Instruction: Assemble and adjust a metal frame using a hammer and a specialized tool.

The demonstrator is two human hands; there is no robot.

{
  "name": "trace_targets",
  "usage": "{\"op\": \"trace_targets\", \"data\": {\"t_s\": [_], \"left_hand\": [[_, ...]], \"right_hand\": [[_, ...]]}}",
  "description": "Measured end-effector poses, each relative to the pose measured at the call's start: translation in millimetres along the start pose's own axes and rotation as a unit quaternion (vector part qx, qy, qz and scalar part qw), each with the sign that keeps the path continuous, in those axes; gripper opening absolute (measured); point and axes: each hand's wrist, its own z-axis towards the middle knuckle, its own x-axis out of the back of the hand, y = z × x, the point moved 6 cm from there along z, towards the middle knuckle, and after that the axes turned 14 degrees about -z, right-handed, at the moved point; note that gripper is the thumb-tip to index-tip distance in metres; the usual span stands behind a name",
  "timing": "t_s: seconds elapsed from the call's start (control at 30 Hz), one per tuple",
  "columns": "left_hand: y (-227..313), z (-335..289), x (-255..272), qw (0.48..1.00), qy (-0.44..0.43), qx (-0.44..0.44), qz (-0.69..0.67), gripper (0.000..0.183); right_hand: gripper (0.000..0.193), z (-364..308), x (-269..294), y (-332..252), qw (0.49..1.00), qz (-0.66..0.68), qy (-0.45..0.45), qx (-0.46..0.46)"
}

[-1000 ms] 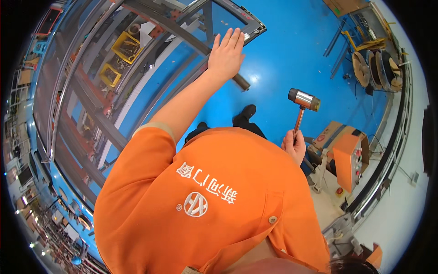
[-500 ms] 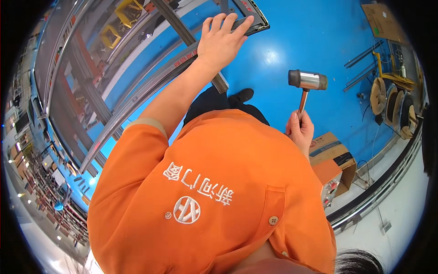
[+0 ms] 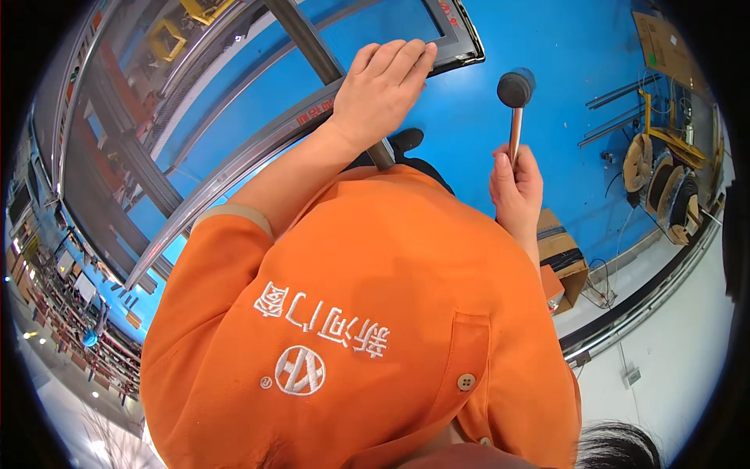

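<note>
Pretty bright in here, and the light's fairly even. The orange shirt point(image 3: 375, 281) is well exposed, just soft shading in the folds, and its white stitching comes out crisp. Blue floor point(image 3: 562, 47) is nice and saturated, while the metal frame point(image 3: 234, 168) has thin shiny streaks along its rail. Fisheye is strong though: straight edges bow toward the rim, corners go solid black. Far-left background point(image 3: 62, 328) is squashed and mushy, with tiny blown-out light spots. Mallet's point(image 3: 514, 88) dark end face shows little detail.
</note>
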Motion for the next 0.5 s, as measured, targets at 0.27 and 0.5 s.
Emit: {"op": "trace_targets", "data": {"t_s": [0.27, 0.5], "left_hand": [[4.1, 6.1, -1.8, 1.0, -0.007, 0.006, -0.008, 0.047], [4.0, 4.4, 3.5, 0.998, -0.003, 0.002, -0.06, 0.042]], "right_hand": [[0.024, 17.3, -11.7, -16.4, 0.998, -0.03, -0.05, -0.024], [0.031, 25.9, -17.5, -49.2, 0.975, -0.224, 0.012, 0.002]]}}
